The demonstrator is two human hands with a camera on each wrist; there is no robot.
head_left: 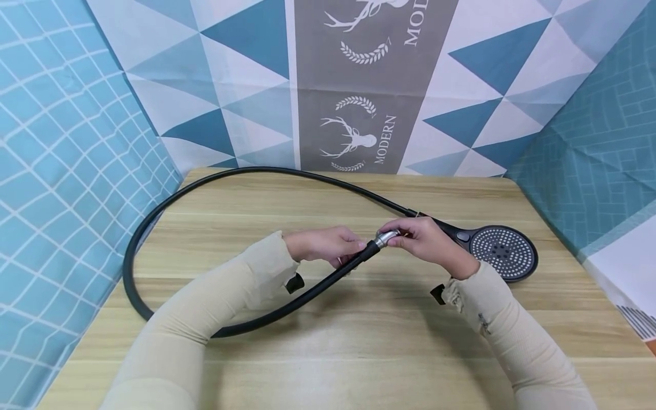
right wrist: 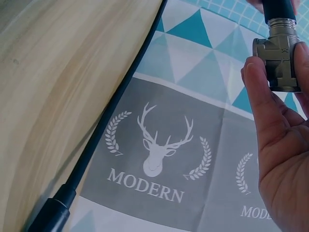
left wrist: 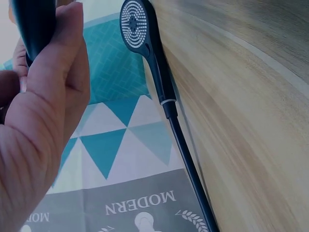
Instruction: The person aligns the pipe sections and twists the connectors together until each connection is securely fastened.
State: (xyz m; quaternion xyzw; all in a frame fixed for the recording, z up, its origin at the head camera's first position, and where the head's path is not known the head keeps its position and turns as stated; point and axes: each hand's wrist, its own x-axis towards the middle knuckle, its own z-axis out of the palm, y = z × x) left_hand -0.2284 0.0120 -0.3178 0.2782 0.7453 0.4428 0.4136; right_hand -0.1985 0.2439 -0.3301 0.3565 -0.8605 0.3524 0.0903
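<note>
A long black shower hose [head_left: 271, 315] loops across the wooden table. My left hand [head_left: 330, 245] grips it just below its end collar, above the middle of the table. In my right hand [head_left: 425, 244] a silver metal tee fitting [right wrist: 281, 58] is pinched between thumb and fingers. The fitting sits at the hose's end, with some thread showing between it and the black collar in the right wrist view; how tightly they are joined I cannot tell. At the hose's other end, a black shower head [head_left: 502, 253] lies on the table's right side, its spray face up.
The wooden table [head_left: 348, 353] meets a patterned backdrop [head_left: 348, 114] of triangles and deer heads. A blue tiled sheet [head_left: 66, 142] borders the left, a teal patterned one [head_left: 605, 125] the right. The hose runs along the table's back edge.
</note>
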